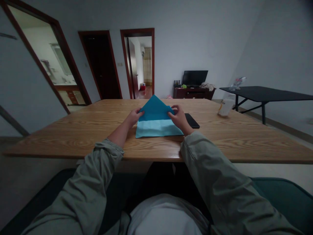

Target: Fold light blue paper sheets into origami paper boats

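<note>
A sheet of blue paper (154, 111), folded to a point at its top, is held up between my two hands over the wooden table (97, 130). My left hand (134, 117) pinches its left corner between thumb and fingers. At the opposite corner my right hand (179, 117) has its thumb and fingers closed on the paper too. Below the raised part, a lighter blue section (158, 128) lies toward me on the tabletop; I cannot tell whether it is the same sheet or another one.
Just right of my right hand lies a black phone (192, 120). A clear plastic container (226, 106) stands farther right on the table. Beyond it is a black folding table (269, 93). At the back wall, a monitor (195, 78) rests on a dark cabinet (193, 93).
</note>
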A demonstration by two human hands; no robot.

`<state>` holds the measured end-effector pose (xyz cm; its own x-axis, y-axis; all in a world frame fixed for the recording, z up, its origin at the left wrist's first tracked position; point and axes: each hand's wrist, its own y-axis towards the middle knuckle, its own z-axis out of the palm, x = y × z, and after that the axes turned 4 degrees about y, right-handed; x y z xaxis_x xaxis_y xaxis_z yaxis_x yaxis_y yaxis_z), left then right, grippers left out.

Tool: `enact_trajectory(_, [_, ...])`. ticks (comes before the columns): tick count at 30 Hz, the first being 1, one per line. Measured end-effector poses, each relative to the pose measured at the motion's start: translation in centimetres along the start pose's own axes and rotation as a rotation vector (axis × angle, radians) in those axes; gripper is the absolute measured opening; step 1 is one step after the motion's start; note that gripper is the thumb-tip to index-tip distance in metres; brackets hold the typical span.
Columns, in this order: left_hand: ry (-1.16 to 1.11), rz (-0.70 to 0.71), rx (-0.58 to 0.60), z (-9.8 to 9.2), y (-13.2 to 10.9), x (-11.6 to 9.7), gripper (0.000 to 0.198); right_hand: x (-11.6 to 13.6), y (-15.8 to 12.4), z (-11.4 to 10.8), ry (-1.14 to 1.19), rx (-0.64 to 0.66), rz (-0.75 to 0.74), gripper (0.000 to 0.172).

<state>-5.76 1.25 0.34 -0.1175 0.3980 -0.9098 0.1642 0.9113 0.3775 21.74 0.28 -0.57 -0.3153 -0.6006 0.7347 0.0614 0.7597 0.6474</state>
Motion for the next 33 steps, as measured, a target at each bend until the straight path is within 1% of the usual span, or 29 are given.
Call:
enact_trajectory(2, [0.010, -0.005, -0.013, -0.1, 0.1, 0.2, 0.032, 0.3, -0.1, 0.0, 0.023, -0.002, -0.004, 0.037])
enact_trajectory(6, [0.030, -0.017, -0.014, -0.2, 0.2, 0.4, 0.036, 0.7, -0.2, -0.1, -0.029, 0.011, -0.037, 0.027])
enact_trajectory(8, [0.035, -0.016, -0.012, -0.2, 0.2, 0.4, 0.036, 0.9, -0.2, -0.1, -0.045, 0.024, -0.031, 0.025])
enact_trajectory(13, [0.023, -0.007, -0.001, -0.3, 0.2, 0.4, 0.040, 0.9, -0.1, -0.2, 0.045, 0.065, 0.004, 0.032])
enact_trajectory(17, [0.045, 0.001, -0.040, -0.4, 0.5, 0.7, 0.043, 0.6, 0.0, -0.4, 0.008, 0.062, 0.069, 0.039])
enact_trajectory(20, [0.042, -0.012, -0.087, -0.6, 0.6, 0.7, 0.054, 0.4, 0.1, -0.5, -0.023, 0.055, 0.077, 0.040])
enact_trajectory(22, [0.050, -0.020, -0.107, -0.7, 0.4, 0.5, 0.064, 0.2, 0.1, -0.4, -0.018, 0.058, 0.104, 0.040])
enact_trajectory(23, [0.064, -0.022, -0.111, -0.7, 0.3, 0.4, 0.066, 0.0, 0.2, -0.4, 0.004, 0.064, 0.125, 0.041])
enact_trajectory(26, [0.118, -0.004, -0.107, -0.7, 0.0, 0.1, 0.056, -0.6, 0.4, -0.3, 0.098, 0.064, 0.176, 0.050])
enact_trajectory(28, [0.140, -0.002, -0.080, -0.6, 0.0, 0.2, 0.046, -1.1, 0.5, -0.3, 0.106, 0.051, 0.188, 0.054])
enact_trajectory(30, [0.175, -0.019, -0.033, -0.7, 0.0, 0.5, 0.037, -1.5, 0.5, -0.5, 0.031, 0.065, 0.191, 0.050])
enact_trajectory(33, [0.310, -0.008, 0.030, -1.1, 0.3, 1.5, 0.028, -1.7, 0.3, -0.7, -0.185, 0.177, 0.159, 0.034])
